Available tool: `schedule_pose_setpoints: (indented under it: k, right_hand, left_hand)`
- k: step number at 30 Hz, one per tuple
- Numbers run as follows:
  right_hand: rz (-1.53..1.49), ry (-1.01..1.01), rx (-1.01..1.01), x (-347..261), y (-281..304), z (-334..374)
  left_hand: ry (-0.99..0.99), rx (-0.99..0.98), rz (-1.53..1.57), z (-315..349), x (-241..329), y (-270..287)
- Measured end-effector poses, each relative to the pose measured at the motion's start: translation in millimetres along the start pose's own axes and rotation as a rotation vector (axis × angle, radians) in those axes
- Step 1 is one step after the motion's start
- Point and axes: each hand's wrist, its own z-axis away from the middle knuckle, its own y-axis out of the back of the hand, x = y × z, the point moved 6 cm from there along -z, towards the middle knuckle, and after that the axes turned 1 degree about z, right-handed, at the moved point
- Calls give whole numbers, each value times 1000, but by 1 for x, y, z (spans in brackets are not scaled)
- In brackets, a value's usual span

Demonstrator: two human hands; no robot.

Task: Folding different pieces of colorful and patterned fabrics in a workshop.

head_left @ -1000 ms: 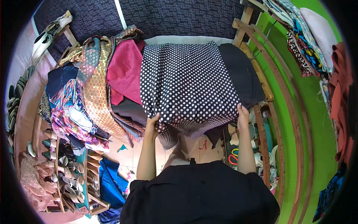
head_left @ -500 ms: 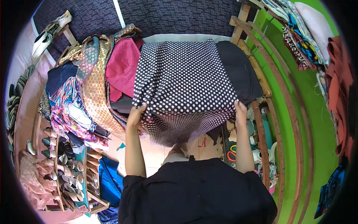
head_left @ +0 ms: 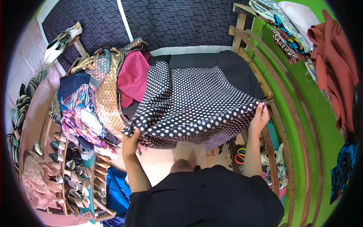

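A black fabric with white polka dots (head_left: 189, 94) stretches between my two hands, its far part lying on a dark-covered surface (head_left: 193, 59). My left hand (head_left: 131, 140) grips its near left edge, thumb on top. At the near right corner my right hand (head_left: 259, 115) pinches the cloth. Between the hands the near edge is lifted and sags, with the rest hanging down toward me. Left of it lie a crimson cloth (head_left: 133, 79) and a gold patterned cloth (head_left: 106, 89). The fingers under the fabric are partly hidden.
Shoes (head_left: 77, 178) fill a rack at the lower left. Wooden rails (head_left: 281, 79) run along the green wall (head_left: 321, 113) on the right, where rust-coloured cloth (head_left: 334, 68) hangs. Red-handled scissors (head_left: 239, 156) lie below my right hand. Colourful fabrics (head_left: 81, 109) are heaped at the left.
Both hands have moved apart and pulled the polka-dot fabric toward me. Its far edge has slid nearer, baring more of the dark surface. The left hand is lower and the right farther right.
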Motion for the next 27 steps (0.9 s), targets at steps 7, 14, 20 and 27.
schedule_pose_setpoints:
  k: [7, 14, 20, 27]
  right_hand:
    - [-40, -4, 42, -14, 47, 44]
    - [54, -108, -381, -57, 42, 110]
    - [-15, -413, -685, -88, 48, 176]
    - [-193, -402, -652, -121, 82, 187]
  left_hand:
    - [-68, -164, 355, 50, 6, 14]
    - [-89, -196, 457, 109, 29, 57]
    - [-128, -52, 356, 165, 48, 117]
    - [-233, 161, 157, 187, 55, 166]
